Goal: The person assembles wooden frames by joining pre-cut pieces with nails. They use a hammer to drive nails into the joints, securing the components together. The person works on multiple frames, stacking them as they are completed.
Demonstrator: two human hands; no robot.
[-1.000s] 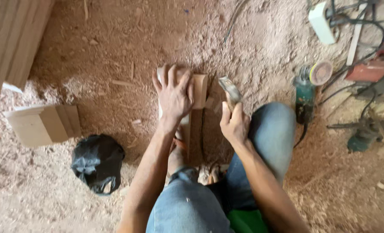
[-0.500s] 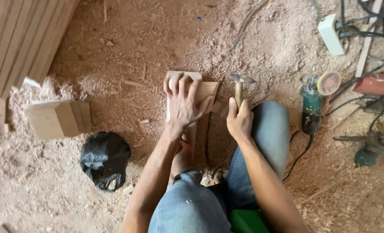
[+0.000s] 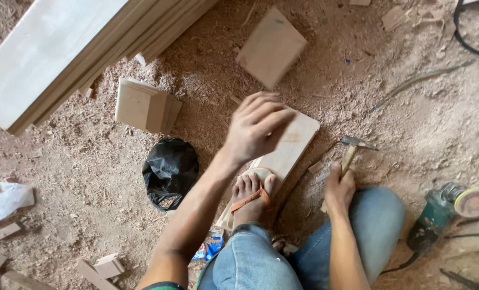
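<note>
The left hand hovers blurred over a pale wooden board on the sawdust floor, its fingers loosely curled and slightly apart — holding nothing. The board's near end is pinned under a sandalled foot. The right hand has its fingers wrapped round a hammer handle — just right of the board, head near the floor.

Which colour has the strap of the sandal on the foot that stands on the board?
The sandal strap is orange-brown, seen in the head view, across the foot on the pale wooden board.
</note>
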